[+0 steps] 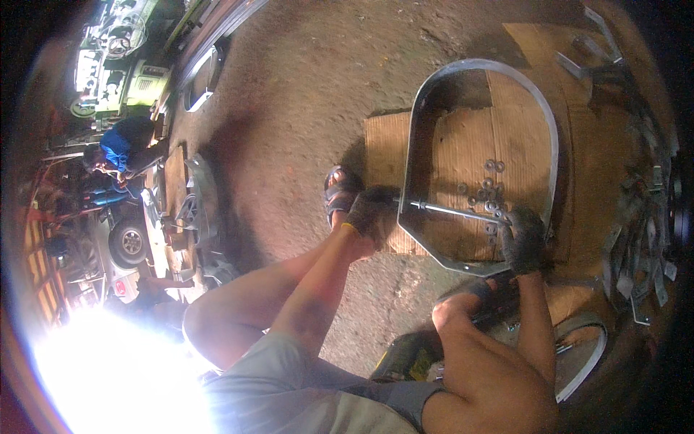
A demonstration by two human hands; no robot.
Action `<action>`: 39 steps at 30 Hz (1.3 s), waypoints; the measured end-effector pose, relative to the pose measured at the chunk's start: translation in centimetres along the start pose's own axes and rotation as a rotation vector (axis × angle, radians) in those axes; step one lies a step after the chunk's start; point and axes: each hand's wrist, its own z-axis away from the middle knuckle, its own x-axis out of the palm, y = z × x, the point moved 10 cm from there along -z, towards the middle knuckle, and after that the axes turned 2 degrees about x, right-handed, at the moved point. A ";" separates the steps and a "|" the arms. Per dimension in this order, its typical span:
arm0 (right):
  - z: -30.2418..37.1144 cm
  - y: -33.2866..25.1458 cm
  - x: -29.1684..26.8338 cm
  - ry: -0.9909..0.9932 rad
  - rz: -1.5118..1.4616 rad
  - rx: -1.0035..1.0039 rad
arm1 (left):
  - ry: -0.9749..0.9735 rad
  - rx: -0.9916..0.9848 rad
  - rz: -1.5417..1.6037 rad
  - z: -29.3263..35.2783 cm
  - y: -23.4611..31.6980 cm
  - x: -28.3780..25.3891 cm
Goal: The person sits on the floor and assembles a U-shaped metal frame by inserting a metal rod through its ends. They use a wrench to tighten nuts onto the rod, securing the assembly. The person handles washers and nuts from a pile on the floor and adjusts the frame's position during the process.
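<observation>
A D-shaped metal frame (555,145) stands on edge over the cardboard, its curved side far from me. Across its inside runs a slim metal rod (455,210) with what looks like a nut near its left end. My left hand (371,207), in a dark glove, is closed at the rod's left end, by the frame's left wall. My right hand (525,240), also gloved, closes around the rod's right part inside the frame. Several small ring-shaped nuts (490,186) lie loose on the cardboard within the frame. Both sets of fingertips are partly hidden.
Flattened cardboard (387,137) covers the ground beneath the frame. Flat metal pieces (643,253) are heaped at right. Another curved frame (596,354) lies near my right leg. A person in blue (119,145) works at far left, near a wheel (129,242). Bright glare fills the lower left.
</observation>
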 end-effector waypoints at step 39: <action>0.2 1.4 2.8 -0.088 0.070 0.016 | -0.095 0.169 -0.769 -5.9 1.8 -7.1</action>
